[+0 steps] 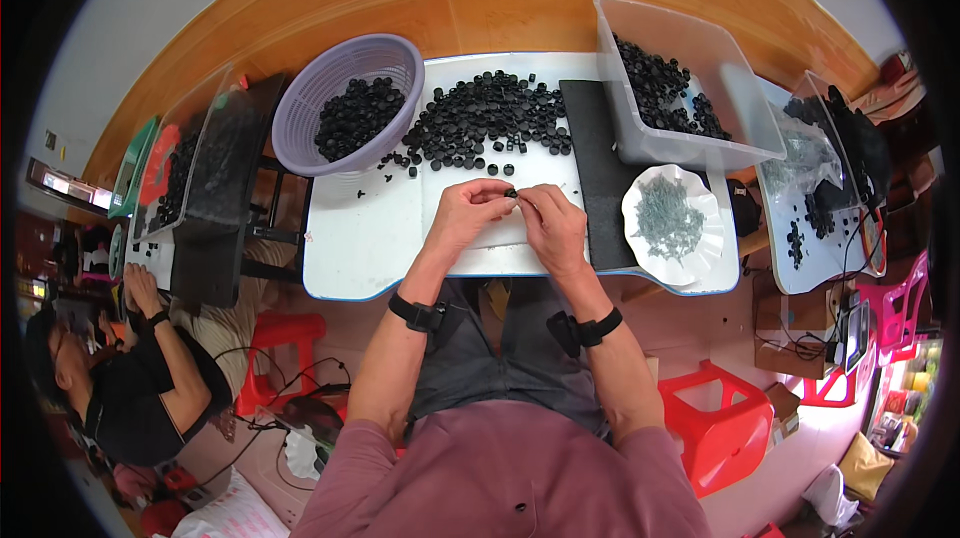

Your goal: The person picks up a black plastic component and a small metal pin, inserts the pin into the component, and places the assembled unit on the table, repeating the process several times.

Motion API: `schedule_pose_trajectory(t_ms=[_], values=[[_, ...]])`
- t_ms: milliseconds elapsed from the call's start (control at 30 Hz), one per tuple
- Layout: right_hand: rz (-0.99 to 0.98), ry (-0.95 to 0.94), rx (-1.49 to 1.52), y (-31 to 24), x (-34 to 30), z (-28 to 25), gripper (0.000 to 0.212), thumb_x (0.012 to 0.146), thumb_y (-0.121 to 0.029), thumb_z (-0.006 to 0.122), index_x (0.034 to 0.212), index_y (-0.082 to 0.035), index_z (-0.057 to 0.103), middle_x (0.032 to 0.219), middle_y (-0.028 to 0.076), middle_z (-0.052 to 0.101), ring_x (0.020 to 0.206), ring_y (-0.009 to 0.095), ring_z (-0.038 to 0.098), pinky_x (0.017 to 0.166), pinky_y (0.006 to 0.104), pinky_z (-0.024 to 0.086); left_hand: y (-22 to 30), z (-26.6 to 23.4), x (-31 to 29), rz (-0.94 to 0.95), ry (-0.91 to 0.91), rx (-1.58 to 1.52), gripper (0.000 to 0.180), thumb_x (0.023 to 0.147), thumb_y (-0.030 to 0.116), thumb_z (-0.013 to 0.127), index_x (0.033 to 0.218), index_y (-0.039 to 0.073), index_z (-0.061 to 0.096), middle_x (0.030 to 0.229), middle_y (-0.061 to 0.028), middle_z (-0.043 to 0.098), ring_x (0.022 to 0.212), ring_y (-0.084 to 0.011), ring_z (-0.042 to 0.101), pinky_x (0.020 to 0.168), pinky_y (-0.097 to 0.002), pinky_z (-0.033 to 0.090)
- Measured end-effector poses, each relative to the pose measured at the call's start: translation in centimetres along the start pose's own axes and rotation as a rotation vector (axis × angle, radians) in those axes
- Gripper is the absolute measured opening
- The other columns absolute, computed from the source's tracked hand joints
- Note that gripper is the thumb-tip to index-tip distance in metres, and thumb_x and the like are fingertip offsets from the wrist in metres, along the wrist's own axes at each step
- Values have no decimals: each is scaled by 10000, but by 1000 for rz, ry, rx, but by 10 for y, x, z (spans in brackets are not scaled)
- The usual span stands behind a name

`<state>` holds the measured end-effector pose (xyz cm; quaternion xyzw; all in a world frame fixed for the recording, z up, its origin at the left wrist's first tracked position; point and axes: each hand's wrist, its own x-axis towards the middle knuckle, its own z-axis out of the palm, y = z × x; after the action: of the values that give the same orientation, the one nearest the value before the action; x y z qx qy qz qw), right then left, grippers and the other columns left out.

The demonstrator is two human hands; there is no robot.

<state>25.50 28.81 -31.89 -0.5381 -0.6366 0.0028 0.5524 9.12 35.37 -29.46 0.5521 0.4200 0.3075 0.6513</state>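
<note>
My left hand [468, 218] and my right hand [555, 226] meet over the near part of the white table [370, 238]. Fingertips of both are pinched on one small black cap-like part [511, 193], mostly covered by the fingers. Just beyond them spreads a loose pile of small black round parts [490, 118], with a few strays at its near edge. To the right, a white scalloped plate [708, 263] bears a heap of tiny pale grey-green pieces [668, 218], too small to make out.
A purple basket [290, 123] of black parts stands back left. At the back right, a translucent bin [690, 148] holds more, beside a black mat [605, 178]. A co-worker [150, 378] works at the left. Red stools [715, 428] stand on the floor.
</note>
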Motion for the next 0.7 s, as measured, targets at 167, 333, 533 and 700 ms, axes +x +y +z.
schedule_pose_trajectory(t_ms=[167,333,533,700], values=[[14,-21,3,-3,0,-2,116,861,19,751,962,-17,706,898,109,708,644,233,678,579,327,539,-5,-4,-2,1,-38,-45,285,926,59,756,1192,-34,714,1023,-76,761,906,-111,699,821,-248,559],[34,-59,49,-3,1,-3,105,869,11,742,955,-14,687,877,108,695,602,215,643,553,314,510,-11,-5,-2,20,-40,-34,271,918,57,769,1166,-35,708,1031,-73,757,913,-101,686,827,-235,550],[99,-107,135,-1,0,-2,84,901,16,704,973,-5,666,891,119,680,653,227,650,588,318,508,-13,-4,-5,79,-7,-17,242,933,54,758,1154,-27,705,1020,-74,758,927,-97,688,822,-239,549],[143,-114,206,2,0,-1,63,934,28,650,990,4,634,911,126,648,697,229,633,638,319,504,-7,-9,-1,35,-97,-25,233,961,77,731,1167,-28,703,1021,-65,758,919,-102,692,821,-241,552]])
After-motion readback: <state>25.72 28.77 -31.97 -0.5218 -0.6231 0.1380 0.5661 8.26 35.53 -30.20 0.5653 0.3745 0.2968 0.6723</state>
